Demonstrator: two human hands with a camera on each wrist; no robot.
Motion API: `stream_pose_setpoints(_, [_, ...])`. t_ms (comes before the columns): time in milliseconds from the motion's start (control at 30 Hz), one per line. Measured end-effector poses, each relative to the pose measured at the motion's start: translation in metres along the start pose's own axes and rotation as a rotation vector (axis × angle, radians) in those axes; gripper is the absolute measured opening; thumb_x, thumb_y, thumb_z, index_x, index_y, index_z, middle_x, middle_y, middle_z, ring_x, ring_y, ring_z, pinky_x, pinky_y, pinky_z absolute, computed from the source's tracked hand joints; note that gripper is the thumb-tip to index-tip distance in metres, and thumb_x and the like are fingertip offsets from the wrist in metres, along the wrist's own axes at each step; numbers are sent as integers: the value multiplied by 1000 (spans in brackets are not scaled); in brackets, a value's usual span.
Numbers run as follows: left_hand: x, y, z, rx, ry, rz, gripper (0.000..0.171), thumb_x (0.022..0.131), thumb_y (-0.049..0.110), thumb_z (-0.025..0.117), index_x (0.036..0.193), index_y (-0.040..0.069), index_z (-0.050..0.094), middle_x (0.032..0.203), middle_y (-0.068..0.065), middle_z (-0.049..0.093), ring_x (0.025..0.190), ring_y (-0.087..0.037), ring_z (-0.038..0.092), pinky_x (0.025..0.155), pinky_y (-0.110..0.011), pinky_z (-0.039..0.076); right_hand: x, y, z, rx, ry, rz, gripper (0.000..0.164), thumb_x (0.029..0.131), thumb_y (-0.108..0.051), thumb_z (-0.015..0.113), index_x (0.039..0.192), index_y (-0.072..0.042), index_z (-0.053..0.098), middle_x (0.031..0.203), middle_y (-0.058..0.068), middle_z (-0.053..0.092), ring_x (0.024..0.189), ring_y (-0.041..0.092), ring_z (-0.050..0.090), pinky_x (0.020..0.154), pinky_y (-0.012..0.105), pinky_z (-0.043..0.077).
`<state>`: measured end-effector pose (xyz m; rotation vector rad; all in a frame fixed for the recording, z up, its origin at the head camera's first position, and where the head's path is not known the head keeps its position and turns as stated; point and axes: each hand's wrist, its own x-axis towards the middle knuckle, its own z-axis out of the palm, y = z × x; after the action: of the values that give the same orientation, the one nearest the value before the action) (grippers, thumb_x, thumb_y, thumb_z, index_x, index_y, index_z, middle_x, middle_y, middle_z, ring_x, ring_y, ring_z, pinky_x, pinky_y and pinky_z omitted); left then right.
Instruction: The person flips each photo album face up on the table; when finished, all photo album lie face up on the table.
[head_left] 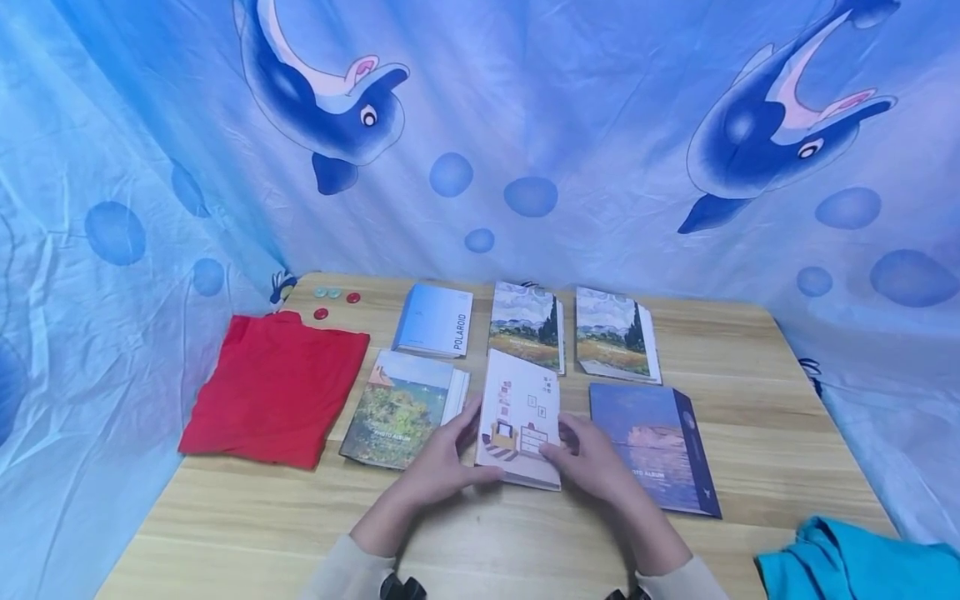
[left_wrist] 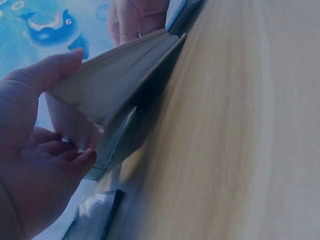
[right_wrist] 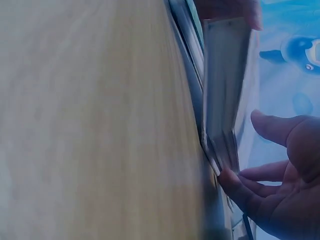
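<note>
A white photo album (head_left: 517, 417) with a drawing of a yellow armchair and a drawer chest is between my two hands. My left hand (head_left: 438, 467) grips its left side, thumb at the near corner and fingers along the edge. From the right, my right hand (head_left: 592, 458) holds the opposite edge, with its thumb over the cover. In the left wrist view the album's page block (left_wrist: 110, 80) tilts up off the table. Fingertips (right_wrist: 230, 180) touch the album's edge in the right wrist view. A garden-picture album (head_left: 401, 412) lies left, a sea-cliff album (head_left: 652, 446) right.
Behind stand a blue Polaroid album (head_left: 435, 321) and two matching landscape albums, one middle (head_left: 525, 325) and one right (head_left: 615, 333). Red cloth (head_left: 277, 387) lies left, with several small red and pale green discs (head_left: 353, 297) beyond it. Teal cloth (head_left: 862, 562) sits near right.
</note>
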<state>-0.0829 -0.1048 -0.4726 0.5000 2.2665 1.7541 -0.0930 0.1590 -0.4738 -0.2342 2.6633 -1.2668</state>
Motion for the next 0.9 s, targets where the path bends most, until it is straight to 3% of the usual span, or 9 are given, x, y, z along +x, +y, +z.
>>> stream_pose_setpoints(200, [-3,-2,0,54,45,-56,108,77,26,89,159,2,23,165,-15,22,147,-29,35,116,-34,32,1,0,-6,-39,1,6,56,93,-26,73,138,3,58,128,20,65,118,38,61,105,56,46])
stream_pose_setpoints(433, [-4,-5,7,43,39,-33,96,85,27,83,157,-2,27,164,-22,21,146,-35,34,114,-36,36,2,-2,-7,-100,12,6,57,94,-29,73,138,4,58,126,20,64,117,38,61,103,56,48])
stream_pose_setpoints(667, [-7,-1,7,242,111,-52,89,91,41,75,156,0,32,164,-18,25,150,-33,27,121,-46,23,1,-2,-10,-93,-1,-2,56,94,-27,72,138,4,57,124,21,66,118,39,61,104,56,47])
stream_pose_setpoints(800, [-8,1,4,313,110,-75,90,90,45,74,157,3,32,166,-12,20,151,-31,24,122,-46,21,0,1,-15,-65,-18,18,59,97,-29,69,142,5,54,130,22,65,123,41,59,107,57,44])
stream_pose_setpoints(900, [-6,3,1,358,109,-55,89,90,44,74,157,3,32,167,-9,18,151,-30,24,122,-46,21,-1,3,-18,-50,-14,24,59,97,-33,68,142,4,54,130,20,66,121,39,61,106,57,45])
